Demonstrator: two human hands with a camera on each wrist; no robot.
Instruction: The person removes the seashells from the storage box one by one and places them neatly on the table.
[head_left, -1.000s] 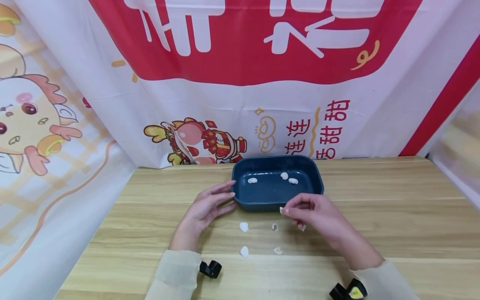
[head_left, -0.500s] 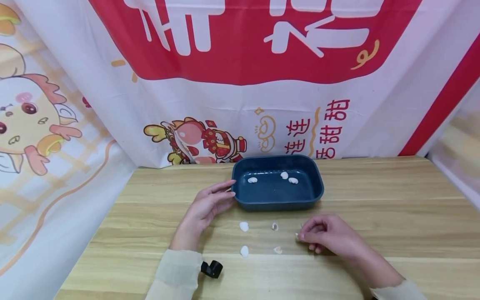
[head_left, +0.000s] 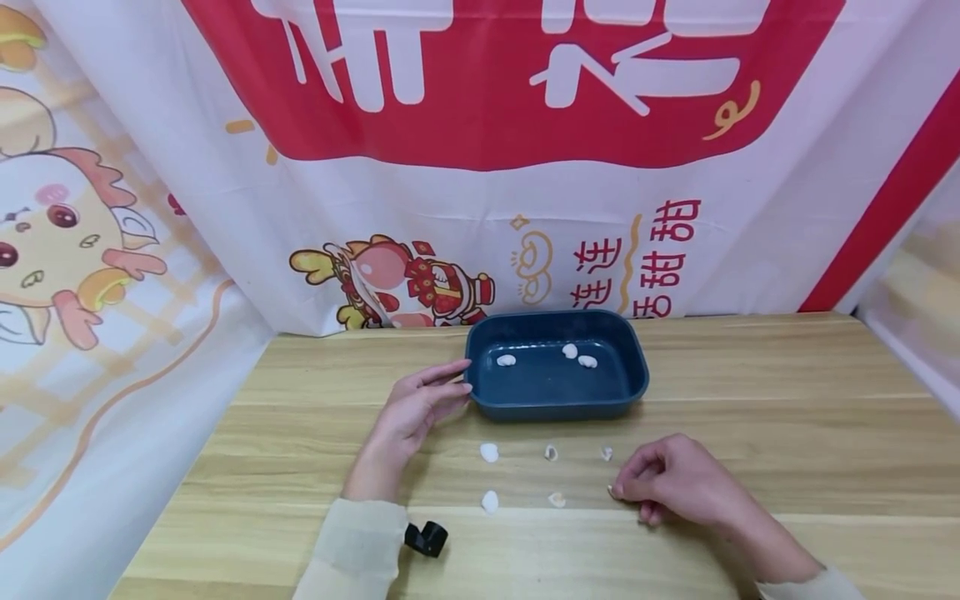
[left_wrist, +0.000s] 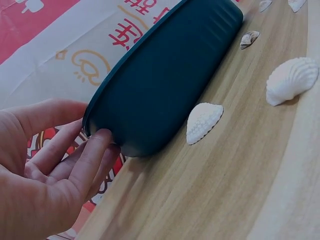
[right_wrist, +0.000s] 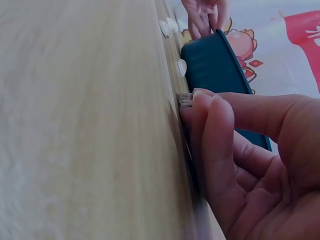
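A dark blue rectangular tray (head_left: 555, 412) stands on the wooden table, with three white seashells (head_left: 588, 362) inside it. My left hand (head_left: 416, 412) rests its fingertips against the tray's left end, fingers fairly straight. Low over the tabletop, my right hand (head_left: 678, 482) pinches a small ribbed seashell (right_wrist: 184, 99) between thumb and fingers; most of it is hidden by the fingertips. In front of the tray, several shells lie in two rows, among them a white shell (head_left: 489, 452) at the left and a small shell (head_left: 607, 453) just beyond my right fingertips.
A white and red printed cloth (head_left: 495, 200) hangs behind the table's back edge, close to the tray. Another printed cloth (head_left: 82, 250) hangs at the left. Shells in the front row include a white shell (head_left: 490, 502) and an orange-tinged shell (head_left: 557, 500).
My right hand has moved from the tray's front edge toward me and rightward, down near the table, still pinching a shell. The left hand stays at the tray.
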